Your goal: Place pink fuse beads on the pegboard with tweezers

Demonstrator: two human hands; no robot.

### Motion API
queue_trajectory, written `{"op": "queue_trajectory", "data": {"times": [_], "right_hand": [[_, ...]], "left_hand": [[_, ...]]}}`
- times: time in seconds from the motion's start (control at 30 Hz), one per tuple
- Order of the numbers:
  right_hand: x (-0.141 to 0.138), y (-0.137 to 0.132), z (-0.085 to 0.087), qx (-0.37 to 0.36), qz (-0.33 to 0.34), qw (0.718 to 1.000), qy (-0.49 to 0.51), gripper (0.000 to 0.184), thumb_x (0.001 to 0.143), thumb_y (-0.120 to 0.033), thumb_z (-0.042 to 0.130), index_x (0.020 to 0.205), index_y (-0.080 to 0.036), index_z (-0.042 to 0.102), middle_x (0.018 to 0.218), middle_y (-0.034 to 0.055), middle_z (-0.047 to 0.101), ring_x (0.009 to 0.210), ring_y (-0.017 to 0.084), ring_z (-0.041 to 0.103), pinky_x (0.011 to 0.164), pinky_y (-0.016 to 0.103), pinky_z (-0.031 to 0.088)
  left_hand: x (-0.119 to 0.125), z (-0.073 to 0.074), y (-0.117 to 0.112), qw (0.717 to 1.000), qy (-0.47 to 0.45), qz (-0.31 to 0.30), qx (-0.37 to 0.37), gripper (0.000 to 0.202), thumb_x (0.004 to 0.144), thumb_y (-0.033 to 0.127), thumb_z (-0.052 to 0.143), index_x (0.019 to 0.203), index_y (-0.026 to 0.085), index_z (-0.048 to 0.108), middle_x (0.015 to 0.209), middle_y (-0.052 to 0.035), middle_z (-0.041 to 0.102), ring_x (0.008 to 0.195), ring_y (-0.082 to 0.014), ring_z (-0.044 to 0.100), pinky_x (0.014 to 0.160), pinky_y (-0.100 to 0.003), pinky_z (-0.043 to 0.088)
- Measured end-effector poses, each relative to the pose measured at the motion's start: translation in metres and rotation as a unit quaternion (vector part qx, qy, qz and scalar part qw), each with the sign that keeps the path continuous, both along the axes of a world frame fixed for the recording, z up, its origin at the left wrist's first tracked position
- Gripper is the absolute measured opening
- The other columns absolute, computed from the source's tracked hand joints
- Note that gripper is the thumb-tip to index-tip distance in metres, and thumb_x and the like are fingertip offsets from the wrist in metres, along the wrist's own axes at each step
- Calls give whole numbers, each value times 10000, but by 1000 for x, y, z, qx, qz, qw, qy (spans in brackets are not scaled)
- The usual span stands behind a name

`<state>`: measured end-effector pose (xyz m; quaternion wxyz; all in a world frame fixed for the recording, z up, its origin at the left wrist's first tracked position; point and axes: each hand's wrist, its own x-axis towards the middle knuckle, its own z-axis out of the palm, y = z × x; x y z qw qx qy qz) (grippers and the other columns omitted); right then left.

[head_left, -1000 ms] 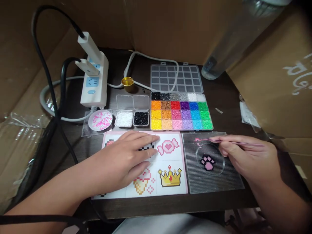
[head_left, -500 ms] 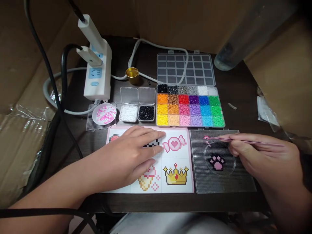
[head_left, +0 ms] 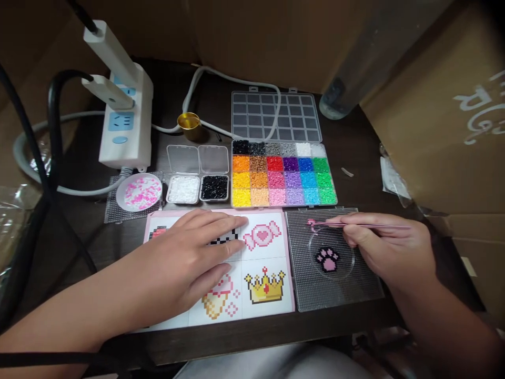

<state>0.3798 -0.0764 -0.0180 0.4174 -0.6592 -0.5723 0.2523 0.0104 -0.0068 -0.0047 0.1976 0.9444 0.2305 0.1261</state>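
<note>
Brown cardboard (head_left: 244,37) walled the dark counter (head_left: 359,147); lower left, the left hand (head_left: 193,255) lay spread on a pattern sheet (head_left: 276,258); lower right, the right hand (head_left: 390,250) pinched pink tweezers (head_left: 374,227).

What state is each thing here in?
Left hand: resting on pattern sheet
Right hand: holding pink tweezers
Pattern sheet: flat, partly covered
Clear pegboard: flat, bearing bead paw
Large bead case: open, filled
White-bead box: open, filled
Black-bead box: open, filled
Shallow dish: holding pink and white beads
Power strip: two plugs inserted
Gold cup: upright, contents unclear
</note>
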Motion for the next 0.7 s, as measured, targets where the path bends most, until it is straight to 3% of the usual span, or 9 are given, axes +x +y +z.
{"op": "queue_trajectory", "data": {"times": [0.7], "right_hand": [[-7,4,4,-2,16,1000,1,206,897,-182,824,868,-351,938,917,-9,913,814,239,912,771,313,771]], "left_hand": [[-2,-1,1,1000,22,1,-2,350,1115,231,598,1371,281,831,1639,-87,706,1485,-376,676,1232,-566,597]]}}
